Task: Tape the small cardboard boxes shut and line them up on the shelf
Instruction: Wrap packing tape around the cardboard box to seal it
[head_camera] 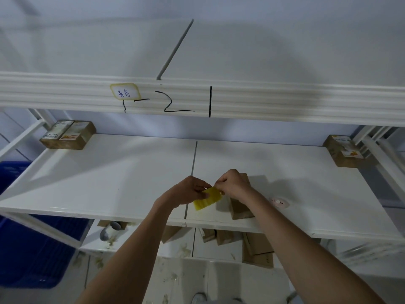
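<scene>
A yellow strip of tape (207, 198) hangs between my two hands above the front of the white shelf (109, 172). My left hand (188, 190) pinches its left edge and my right hand (233, 184) pinches its top right corner. Just behind and under my right hand stands a small brown cardboard box (240, 209), partly hidden by my wrist. Two small boxes (69, 134) lie side by side at the shelf's back left corner. Another small box (345, 151) lies at the back right corner.
A small round white and pink object (279, 202) lies on the shelf right of my right forearm. Several cardboard boxes (258, 249) and a bottle-like object (109, 230) sit on the lower shelf. A blue crate (32, 249) stands at the left. The upper shelf beam (263, 102) carries black marks.
</scene>
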{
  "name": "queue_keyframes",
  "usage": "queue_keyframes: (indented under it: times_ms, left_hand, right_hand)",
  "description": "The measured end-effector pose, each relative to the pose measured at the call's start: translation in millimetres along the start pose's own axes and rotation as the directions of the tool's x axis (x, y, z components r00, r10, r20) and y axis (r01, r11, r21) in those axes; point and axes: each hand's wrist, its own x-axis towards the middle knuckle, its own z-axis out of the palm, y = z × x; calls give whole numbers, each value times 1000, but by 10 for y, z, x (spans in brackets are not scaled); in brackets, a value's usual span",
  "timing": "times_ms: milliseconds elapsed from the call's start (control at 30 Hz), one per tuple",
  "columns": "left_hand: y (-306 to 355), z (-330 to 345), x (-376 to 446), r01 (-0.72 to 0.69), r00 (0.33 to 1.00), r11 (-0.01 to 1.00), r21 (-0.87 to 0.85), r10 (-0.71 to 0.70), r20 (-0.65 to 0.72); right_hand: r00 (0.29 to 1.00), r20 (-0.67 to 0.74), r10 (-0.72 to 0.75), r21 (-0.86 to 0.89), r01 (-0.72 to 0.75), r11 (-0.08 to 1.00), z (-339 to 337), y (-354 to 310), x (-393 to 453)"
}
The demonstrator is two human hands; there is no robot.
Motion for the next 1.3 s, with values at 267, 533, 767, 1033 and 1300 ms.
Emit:
queue_keyframes:
  times_ms: [267, 533, 767, 1033, 1300]
  left_hand:
    - [5, -23, 15, 10, 1000, 1000, -7, -10, 3]
    - [-5, -20, 41, 32, 999, 999, -7, -32, -6]
    - [2, -3, 71, 52, 998, 999, -8, -52, -27]
    - [11, -63, 77, 25, 1000, 1000, -5, -25, -18]
    - [32, 2, 104, 60, 995, 990, 131, -49, -85]
  right_hand:
    - [994, 110, -23, -92, 33, 995, 21, -28, -50]
    - [986, 144, -80, -208, 109, 972, 44, 19, -112]
    - [986, -15, -164, -123, 161, 979, 88, 74, -85]
    - [992, -43, -115, 31, 117, 993, 1, 83, -18]
    - [994, -43, -102, -54, 100, 994, 74, 56, -45]
